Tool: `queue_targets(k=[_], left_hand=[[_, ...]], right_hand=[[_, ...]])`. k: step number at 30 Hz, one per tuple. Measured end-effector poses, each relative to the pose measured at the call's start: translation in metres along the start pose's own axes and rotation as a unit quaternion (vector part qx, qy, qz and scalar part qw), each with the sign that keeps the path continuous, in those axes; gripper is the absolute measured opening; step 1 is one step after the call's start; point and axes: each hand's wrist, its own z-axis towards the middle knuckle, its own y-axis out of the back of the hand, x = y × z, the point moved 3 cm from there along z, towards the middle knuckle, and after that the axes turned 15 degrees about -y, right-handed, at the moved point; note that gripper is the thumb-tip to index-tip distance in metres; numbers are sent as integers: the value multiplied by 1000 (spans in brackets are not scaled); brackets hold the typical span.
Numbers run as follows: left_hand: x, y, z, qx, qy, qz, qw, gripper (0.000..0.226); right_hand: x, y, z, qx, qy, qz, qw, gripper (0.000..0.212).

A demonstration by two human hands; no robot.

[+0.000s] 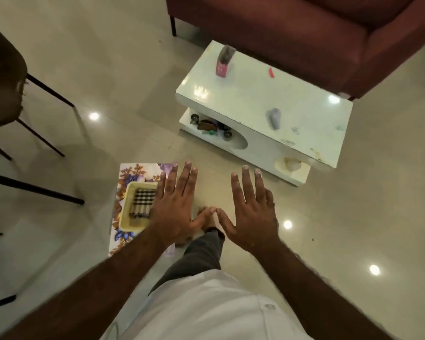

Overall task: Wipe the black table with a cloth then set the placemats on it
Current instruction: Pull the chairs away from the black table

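**A:** hands?
**B:** left hand (174, 209) and right hand (252, 212) are held out over the floor, palms down. Fingers straight and spread wide, holding nothing. Thumb tips touch.

**A:** task items?
**B:** floral mat (135, 171) lies flat on the tile floor (108, 69). A cream basket (128, 192) sits on it, with a checked cloth (142, 201) inside.

**A:** what's blocked or unclear?
**B:** the left hand covers the basket's right side and the mat's right edge. Can't tell if the cloth is rolled or folded. The grey object (274, 118) and pink-based item (223, 61) on the white low table (280, 99) are too blurred to identify. Its lower-shelf clutter (207, 125) is too small to read. The dark bars (35, 188) are cut off at the left edge, so I can't tell what they belong to.

**A:** room?
**B:** glossy pale tiles with lamp glare spots. The white table stands apart from the mat. Behind it is a maroon sofa (304, 33), cropped at the top. A brown chair (3, 77) is half out of frame on the left.
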Motion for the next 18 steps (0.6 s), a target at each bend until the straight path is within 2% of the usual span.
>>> queue_targets(k=[4,10,18], left_hand=[[32,13,54,6,34,-32,999,115],[99,47,123,-30,77,-48,995,111],[180,71,161,-62,208,-52,975,110]], right_hand=[[12,7,84,29,40,-15,999,98],[52,22,206,33,111,-41,992,99],[129,18,325,45,224,-42,973,99]])
